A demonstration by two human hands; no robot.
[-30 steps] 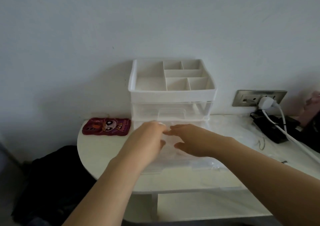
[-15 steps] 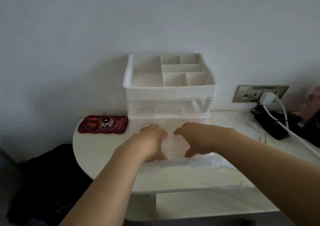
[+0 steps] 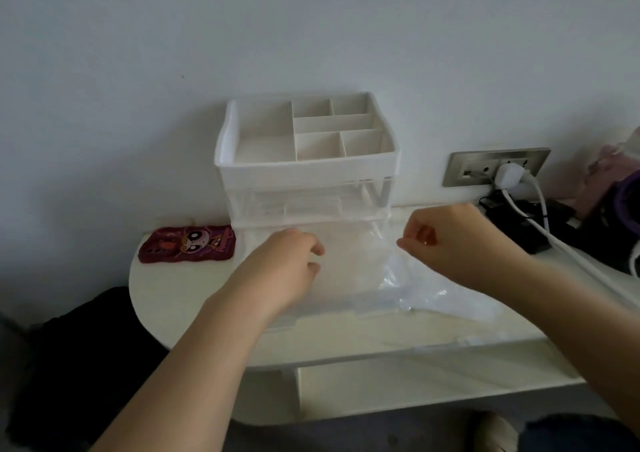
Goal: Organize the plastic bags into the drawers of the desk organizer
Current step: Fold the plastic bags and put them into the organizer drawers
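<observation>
The clear plastic bag [image 3: 353, 261] lies stretched crosswise over the pulled-out bottom drawer [image 3: 322, 313] of the organizer [image 3: 304, 171], its long axis running hand to hand. The left hand [image 3: 287, 268] pinches its left edge; the right hand [image 3: 446, 240], fingers curled shut, pinches the right edge slightly higher.

drawer [image 3: 332, 299] front hidden by hands; bag [image 3: 433, 295] edges indistinct
</observation>
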